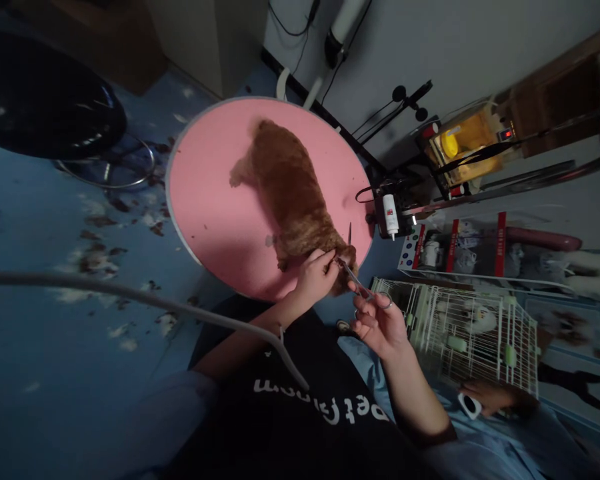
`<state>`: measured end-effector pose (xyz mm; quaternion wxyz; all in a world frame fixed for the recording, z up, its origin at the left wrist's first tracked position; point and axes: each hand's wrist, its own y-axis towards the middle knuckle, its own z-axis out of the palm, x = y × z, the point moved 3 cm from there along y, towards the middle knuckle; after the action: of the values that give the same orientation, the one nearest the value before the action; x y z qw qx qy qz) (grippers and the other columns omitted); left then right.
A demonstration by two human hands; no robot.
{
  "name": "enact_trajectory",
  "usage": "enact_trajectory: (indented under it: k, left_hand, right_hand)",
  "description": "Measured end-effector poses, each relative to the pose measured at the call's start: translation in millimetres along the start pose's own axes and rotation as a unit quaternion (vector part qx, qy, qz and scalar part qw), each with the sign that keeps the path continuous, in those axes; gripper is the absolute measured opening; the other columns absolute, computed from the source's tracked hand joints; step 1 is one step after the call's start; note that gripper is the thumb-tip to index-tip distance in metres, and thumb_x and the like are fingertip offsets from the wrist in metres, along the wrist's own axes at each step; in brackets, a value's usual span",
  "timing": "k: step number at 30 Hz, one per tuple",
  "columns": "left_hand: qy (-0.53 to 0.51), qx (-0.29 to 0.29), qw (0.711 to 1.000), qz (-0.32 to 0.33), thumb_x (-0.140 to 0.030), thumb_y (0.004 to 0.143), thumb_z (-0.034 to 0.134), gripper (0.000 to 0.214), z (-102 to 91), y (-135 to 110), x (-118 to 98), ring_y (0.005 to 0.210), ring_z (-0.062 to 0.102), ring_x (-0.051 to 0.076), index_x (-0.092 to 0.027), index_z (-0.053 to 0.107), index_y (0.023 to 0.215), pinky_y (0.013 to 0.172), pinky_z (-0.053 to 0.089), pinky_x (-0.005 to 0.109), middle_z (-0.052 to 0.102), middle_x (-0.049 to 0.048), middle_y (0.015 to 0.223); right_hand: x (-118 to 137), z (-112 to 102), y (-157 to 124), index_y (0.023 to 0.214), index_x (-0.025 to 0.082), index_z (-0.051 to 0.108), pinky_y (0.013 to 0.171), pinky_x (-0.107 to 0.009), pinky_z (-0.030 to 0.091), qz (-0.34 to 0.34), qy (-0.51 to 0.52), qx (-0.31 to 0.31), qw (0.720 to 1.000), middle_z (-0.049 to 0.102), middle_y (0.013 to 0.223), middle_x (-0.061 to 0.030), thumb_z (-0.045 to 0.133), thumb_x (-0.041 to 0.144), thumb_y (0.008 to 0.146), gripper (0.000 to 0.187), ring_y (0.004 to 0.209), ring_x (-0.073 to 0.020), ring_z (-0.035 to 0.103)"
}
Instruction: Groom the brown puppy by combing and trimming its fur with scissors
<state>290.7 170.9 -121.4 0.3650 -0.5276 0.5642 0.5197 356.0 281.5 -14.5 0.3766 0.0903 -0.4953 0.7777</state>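
Observation:
A brown curly-coated dog (293, 180) stands on a round pink grooming table (205, 200), its head close to my body. My left hand (317, 275) is closed at the head, fingertips pinching fur there; whether an ear is also in the pinch I cannot tell. In my right hand (383, 327) are metal scissors (363, 288), with fingers at the ring handles and blades pointing at the fur beside my left fingertips. A thin pointed dark piece (350, 233) shows just beyond the head; what it belongs to is unclear.
Right of the table are a white bottle (390, 215) in a black holder, a shelf rack (455, 250) and a wire cage (470, 327). Another person's hand (493, 397) is at lower right. A black stool (45, 100) stands left; hair clippings (97, 257) litter the floor. A grey hose-like strip (180, 307) crosses the foreground.

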Motion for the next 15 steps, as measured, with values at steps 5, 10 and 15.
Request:
enact_trajectory:
  k: [5,10,15]
  left_hand:
    - [-0.013,-0.004,1.000,0.001,-0.016,0.085,0.056,0.028,-0.2,0,-1,0.083,0.065,0.016,-0.012,0.071,0.108,0.077,0.054,0.025,0.068,0.0069,0.089]
    - [0.001,0.002,1.000,-0.009,-0.019,0.085,0.058,0.028,0.5,2,-2,0.085,0.065,0.017,-0.014,0.071,0.109,0.079,0.054,0.026,0.068,0.0071,0.091]
    - [0.005,0.004,1.000,-0.014,-0.018,0.083,0.059,0.028,-0.6,5,-5,0.080,0.065,0.017,-0.012,0.072,0.108,0.076,0.053,0.026,0.067,0.0072,0.087]
  right_hand:
    - [4,3,-4,0.112,0.017,0.064,0.064,-0.023,0.059,0.007,-0.037,0.003,0.999,0.062,0.072,0.0059,0.071,0.033,0.079,0.037,0.045,-0.0029,0.039]
    - [14,-2,-20,0.115,0.015,0.065,0.060,-0.025,0.058,-0.008,-0.114,0.004,0.993,0.062,0.068,0.0039,0.070,0.040,0.078,0.044,0.043,-0.0048,0.043]
    - [21,-8,-15,0.113,0.013,0.066,0.064,-0.029,0.060,0.023,-0.143,0.012,0.989,0.066,0.071,0.0010,0.070,0.042,0.077,0.046,0.048,-0.0075,0.054]
